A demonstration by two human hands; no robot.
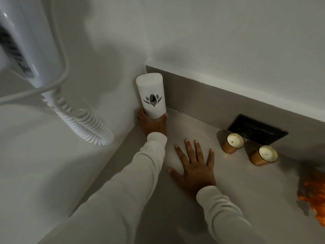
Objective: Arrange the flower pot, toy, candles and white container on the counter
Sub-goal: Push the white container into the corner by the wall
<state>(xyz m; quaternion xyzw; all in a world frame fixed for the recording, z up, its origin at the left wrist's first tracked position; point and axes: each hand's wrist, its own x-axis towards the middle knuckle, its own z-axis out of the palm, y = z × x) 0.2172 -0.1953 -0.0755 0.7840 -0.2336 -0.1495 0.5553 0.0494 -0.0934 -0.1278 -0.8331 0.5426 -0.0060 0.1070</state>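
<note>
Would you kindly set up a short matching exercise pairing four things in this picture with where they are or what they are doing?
Things:
1. white container
2. left hand
3. right hand
4. two candles

States:
A. spread flat on the counter
B. wrapped around the container's base
C. upright in the corner by the wall
D. side by side near the black wall plate

Pairs: 1-C, 2-B, 3-A, 4-D

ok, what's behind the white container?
The white container stands in the corner: side wall and grey backsplash behind it. The left hand grips its base, hiding its contact with the counter.
</note>
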